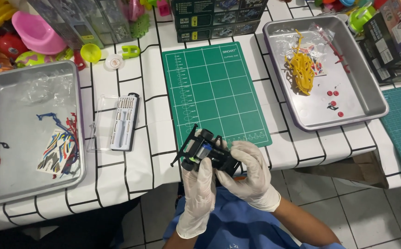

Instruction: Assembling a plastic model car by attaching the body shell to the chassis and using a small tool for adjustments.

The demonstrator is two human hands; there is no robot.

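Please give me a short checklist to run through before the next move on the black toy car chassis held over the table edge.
1. Chassis held in both hands: ok; left hand below, right hand at its side.
2. Gloves on both hands: ok.
3. Green cutting mat free to set the chassis down: ok.
4. Screwdriver set within sight: ok, case open left of the mat.
5. Yellow parts in the right tray: ok.
6. Motor seated in chassis: cannot tell.
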